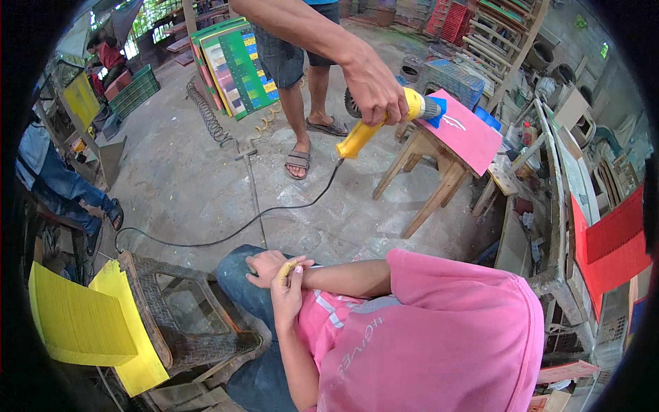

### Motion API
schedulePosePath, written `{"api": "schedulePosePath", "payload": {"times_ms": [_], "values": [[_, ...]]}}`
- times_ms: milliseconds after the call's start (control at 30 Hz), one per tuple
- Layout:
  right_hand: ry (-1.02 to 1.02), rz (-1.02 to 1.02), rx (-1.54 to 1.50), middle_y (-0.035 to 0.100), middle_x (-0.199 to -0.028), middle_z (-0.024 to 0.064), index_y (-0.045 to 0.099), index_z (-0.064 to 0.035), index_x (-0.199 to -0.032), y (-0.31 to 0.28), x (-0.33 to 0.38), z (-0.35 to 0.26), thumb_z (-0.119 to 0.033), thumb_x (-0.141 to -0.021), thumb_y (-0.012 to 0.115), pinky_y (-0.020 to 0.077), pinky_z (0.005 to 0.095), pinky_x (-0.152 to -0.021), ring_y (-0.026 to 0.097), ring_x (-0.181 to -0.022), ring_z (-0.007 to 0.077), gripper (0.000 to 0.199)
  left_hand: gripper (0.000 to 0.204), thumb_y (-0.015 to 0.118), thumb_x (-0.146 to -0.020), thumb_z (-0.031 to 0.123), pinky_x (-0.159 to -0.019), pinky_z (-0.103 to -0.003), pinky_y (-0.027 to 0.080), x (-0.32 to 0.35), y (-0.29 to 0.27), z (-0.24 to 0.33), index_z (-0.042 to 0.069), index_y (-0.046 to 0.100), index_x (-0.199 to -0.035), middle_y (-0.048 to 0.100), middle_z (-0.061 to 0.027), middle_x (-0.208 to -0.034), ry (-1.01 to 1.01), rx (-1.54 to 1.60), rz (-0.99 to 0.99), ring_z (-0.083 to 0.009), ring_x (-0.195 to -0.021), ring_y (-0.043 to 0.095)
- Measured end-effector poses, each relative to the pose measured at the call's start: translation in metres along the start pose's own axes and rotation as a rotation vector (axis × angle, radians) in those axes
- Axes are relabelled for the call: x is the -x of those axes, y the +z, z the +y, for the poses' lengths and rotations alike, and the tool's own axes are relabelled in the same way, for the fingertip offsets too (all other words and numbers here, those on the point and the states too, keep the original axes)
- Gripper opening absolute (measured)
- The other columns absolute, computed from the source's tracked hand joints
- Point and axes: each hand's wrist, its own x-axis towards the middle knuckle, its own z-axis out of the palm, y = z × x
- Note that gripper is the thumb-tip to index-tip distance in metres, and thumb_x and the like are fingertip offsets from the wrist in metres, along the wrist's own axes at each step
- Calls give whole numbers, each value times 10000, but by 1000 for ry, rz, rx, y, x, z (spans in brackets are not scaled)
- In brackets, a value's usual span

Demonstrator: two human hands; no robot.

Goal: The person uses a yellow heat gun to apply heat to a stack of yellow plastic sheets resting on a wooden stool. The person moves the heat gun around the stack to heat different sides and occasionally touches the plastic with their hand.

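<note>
I sit in a pink shirt and jeans, with my forearms crossing over my lap. Fingers spread, my right hand [266,268] lies on the knee of my jeans [240,302] and holds nothing. My left hand [287,296] closes on my right wrist; its index finger looks yellowish, and its other fingers are partly hidden. Ahead, a standing person's hand [376,88] grips a yellow corded power drill [357,137]. Its grey nose meets a blue piece [435,112] on a pink panel [467,137]. A wooden stool [432,185] carries the panel.
Left of me, a stack of yellow sheets [82,319] stands by a dark woven stool [154,288]. A black cord [226,242] crosses the concrete floor. Red boards [611,240] and a cluttered bench [559,206] line the right. Another person's legs [68,185] show at left.
</note>
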Motion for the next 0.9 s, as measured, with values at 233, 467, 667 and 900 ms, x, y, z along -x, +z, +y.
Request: {"api": "schedulePosePath", "payload": {"times_ms": [233, 467, 667, 900], "values": [[24, -49, -42, 635, -753, 141, 564, -29, -830, -4, -3, -1, -309, -765, 652, 478, 499, -659, 624, -733, 367, 301, 240, 453, -963, 64, -893, -290, 460, -3, 0, -1, -64, 585, -1117, 663, -144, -1023, 0, 9, 4, -186, -974, 615], [13, -54, -16, 632, -753, 143, 567, -25, -875, 1, -5, 5, -312, -769, 649, 476, 503, -659, 619, -728, 375, 317, 239, 457, -963, 66, -893, -293, 462, -5, -2, -7, -67, 584, -1116, 662, -149, -1026, -1, 16, 12, -192, -974, 620], [-23, 2, -5, 623, -750, 161, 563, -15, -884, 6, -4, 8, -318, -761, 656, 473, 507, -671, 613, -744, 388, 340, 240, 460, -962, 67, -896, -293, 462, -4, -1, -5, -63, 585, -1120, 664, -146, -1025, -13, 37, 10, -188, -976, 620], [23, -46, -51, 631, -777, 171, 575, -22, -901, -4, -3, -4, -313, -740, 682, 477, 499, -719, 615, -797, 389, 349, 242, 459, -959, 67, -879, -287, 466, -3, -5, -8, -60, 593, -1116, 671, -138, -1012, -3, 10, 25, -185, -958, 625]]}}
